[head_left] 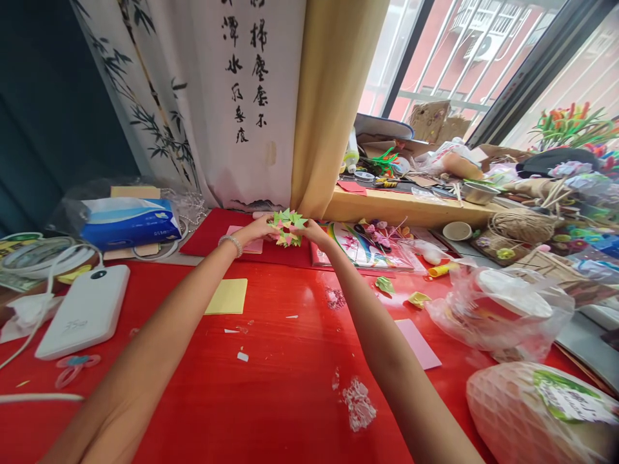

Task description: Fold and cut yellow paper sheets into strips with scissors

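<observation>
over the red tabletop, i see left hand and right hand, fingers pinched on folded-paper wreath; likely holding step; next requires even pressure.

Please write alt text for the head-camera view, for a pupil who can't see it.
A person's left hand and right hand hold a spiky green, yellow and pink ring over the far side of a red table. Nearer the viewer lie yellow paper, pink paper and, at left, a white device.
</observation>
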The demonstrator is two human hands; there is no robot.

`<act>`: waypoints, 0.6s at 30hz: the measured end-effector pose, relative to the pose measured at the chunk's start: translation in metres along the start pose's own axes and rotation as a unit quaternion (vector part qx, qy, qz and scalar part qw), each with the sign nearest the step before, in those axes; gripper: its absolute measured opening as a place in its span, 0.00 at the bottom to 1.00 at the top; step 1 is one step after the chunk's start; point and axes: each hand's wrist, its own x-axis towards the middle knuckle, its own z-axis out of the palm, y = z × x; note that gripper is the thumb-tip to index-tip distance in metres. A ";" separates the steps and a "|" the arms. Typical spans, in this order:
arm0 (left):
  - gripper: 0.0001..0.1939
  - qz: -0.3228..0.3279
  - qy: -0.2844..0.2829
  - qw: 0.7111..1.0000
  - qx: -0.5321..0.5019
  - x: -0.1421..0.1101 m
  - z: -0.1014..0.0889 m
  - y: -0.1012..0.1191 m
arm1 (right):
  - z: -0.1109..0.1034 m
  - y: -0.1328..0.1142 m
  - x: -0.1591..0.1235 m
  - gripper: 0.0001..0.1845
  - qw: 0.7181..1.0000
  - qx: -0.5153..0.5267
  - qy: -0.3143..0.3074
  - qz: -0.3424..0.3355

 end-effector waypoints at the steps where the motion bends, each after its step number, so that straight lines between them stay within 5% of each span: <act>1: 0.25 -0.008 -0.015 1.000 0.024 -0.001 -0.003 0.001 | -0.001 -0.003 0.000 0.11 0.999 -0.014 -0.017 0.023; 10: 0.31 -0.045 -0.057 0.952 0.298 -0.026 -0.062 0.006 | 0.007 -0.020 0.003 0.14 0.970 -0.184 -0.046 0.153; 14: 0.41 -0.068 -0.136 0.911 0.382 -0.051 -0.077 -0.001 | 0.020 -0.032 -0.003 0.21 0.954 -0.267 0.074 0.118; 18: 0.36 -0.055 -0.152 0.888 0.431 -0.065 -0.075 -0.012 | 0.039 -0.045 -0.018 0.24 0.930 -0.315 0.192 0.009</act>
